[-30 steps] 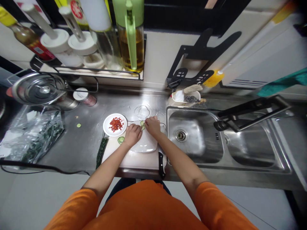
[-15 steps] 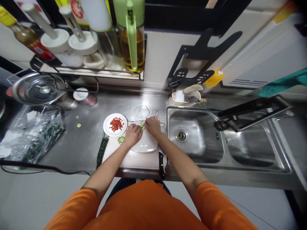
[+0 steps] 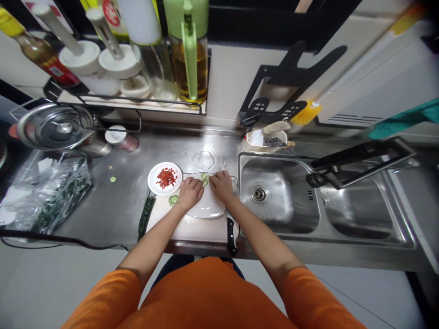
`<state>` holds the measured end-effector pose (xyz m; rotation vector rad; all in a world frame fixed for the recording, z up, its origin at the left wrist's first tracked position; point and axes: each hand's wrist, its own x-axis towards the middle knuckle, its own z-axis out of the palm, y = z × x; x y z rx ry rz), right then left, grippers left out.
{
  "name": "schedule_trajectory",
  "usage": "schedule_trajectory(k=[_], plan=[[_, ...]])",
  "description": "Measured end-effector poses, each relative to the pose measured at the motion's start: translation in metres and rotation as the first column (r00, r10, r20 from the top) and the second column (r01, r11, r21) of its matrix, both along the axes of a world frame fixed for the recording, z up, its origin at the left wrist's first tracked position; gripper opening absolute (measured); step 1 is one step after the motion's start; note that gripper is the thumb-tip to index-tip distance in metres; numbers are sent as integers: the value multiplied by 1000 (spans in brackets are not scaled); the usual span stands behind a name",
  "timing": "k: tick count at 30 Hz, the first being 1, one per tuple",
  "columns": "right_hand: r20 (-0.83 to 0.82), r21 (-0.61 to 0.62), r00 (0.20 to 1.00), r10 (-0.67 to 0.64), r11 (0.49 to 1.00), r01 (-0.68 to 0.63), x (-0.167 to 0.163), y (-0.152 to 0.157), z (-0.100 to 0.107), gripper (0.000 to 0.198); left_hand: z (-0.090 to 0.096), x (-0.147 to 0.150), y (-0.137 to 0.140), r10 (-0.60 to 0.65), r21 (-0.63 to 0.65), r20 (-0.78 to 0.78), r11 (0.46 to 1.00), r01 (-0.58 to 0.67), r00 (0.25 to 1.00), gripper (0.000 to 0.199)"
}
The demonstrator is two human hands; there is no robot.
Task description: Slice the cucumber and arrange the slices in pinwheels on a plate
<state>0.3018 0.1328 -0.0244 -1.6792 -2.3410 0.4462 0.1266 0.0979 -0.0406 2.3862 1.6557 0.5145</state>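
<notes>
Thin cucumber slices (image 3: 205, 176) lie near the far edge of a white plate (image 3: 207, 208), which rests on a pale cutting board (image 3: 202, 232). My left hand (image 3: 190, 192) is over the plate's left side, its fingers closed around a cucumber slice at the fingertips. From the right, my right hand (image 3: 222, 186) reaches in with fingers bent and pinched at the slices' edge. More cucumber slices (image 3: 173, 200) sit on the board left of my left hand. A dark green cucumber piece (image 3: 146, 217) lies along the board's left edge. The black-handled knife (image 3: 231, 235) is at the right edge.
A round white plate of chopped red pieces (image 3: 165, 178) stands behind the board. To the right is a double steel sink (image 3: 281, 201) with a black faucet (image 3: 360, 160). Further left are a plastic bag of greens (image 3: 51, 196), a lidded pot (image 3: 58, 128) and a small can (image 3: 121, 138).
My right hand has shifted slightly toward me and to the right, showing more of the cucumber slices on the plate. My left hand has hardly moved.
</notes>
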Motion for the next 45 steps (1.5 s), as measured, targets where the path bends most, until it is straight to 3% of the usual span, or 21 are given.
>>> schedule_trajectory(k=[9, 13, 18, 25, 33, 45], plan=[[-10, 1, 1000, -23, 1000, 23, 2, -10, 4, 26, 8, -2, 0, 11, 26, 42, 1000, -12, 999, 29], [-30, 11, 996, -83, 996, 83, 6, -27, 10, 24, 22, -19, -10, 126, 43, 80, 991, -129, 989, 28], [-87, 1, 989, -122, 992, 123, 10, -68, 14, 22, 32, -60, -46, 316, 8, 138, 947, -320, 939, 28], [-132, 8, 983, -129, 991, 131, 5, -112, 15, 21, 20, -82, -84, 456, -172, 91, 883, -437, 885, 31], [-152, 2, 985, -80, 997, 81, -4, -123, 22, 20, 7, -75, -72, 476, -209, 71, 867, -453, 877, 28], [-126, -12, 990, -65, 998, 64, -11, -127, 22, 20, 5, -77, -71, 514, -184, 86, 850, -493, 853, 25]])
